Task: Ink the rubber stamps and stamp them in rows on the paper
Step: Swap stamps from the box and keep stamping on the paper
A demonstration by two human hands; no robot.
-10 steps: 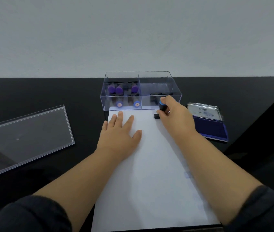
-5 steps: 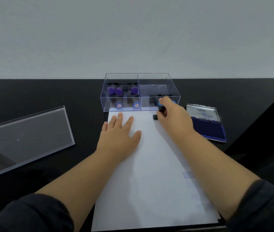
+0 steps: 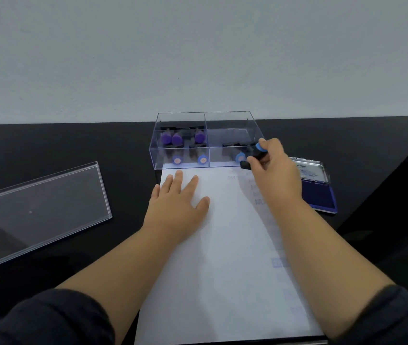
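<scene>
Stamp (image 3: 254,158) lifted since half a second ago: was planted near the paper's far right corner, now tilted, black base clear of the sheet, blue round cap up and to the right. Held in right hand (image 3: 274,170), fingers curled round the black barrel, thumb side toward the box. Faint blue print lines now visible on the paper (image 3: 223,245) just below and right of where the stamp sat; text too blurred to read. More pale blue marks down the right edge of the sheet, partly under the right forearm.

Left hand (image 3: 176,202) unchanged: flat on the upper left of the sheet, fingers straight and slightly spread, palm down, pressing the paper.

Paper: white, matte, rectangular, long side running toward the camera, far edge touching the box front.

Box (image 3: 205,115): clear hard plastic, rectangular, open top, divider down the middle. Left compartment: three stamps with purple caps at the back, two with blue caps at the front, lying on their sides. Right compartment: one blue-capped stamp (image 3: 240,157) at the front, dark shapes behind it, unclear.

Ink pad (image 3: 318,192): shallow tin, hinged lid open with a shiny printed inside, dark blue pad, right of the paper, just beside the right hand.

Lid (image 3: 36,207): clear plastic, flat, long rectangle with a raised rim, lying well left of the paper.

Table (image 3: 61,145): black, smooth, slightly glossy. Dark sleeves on both arms.
</scene>
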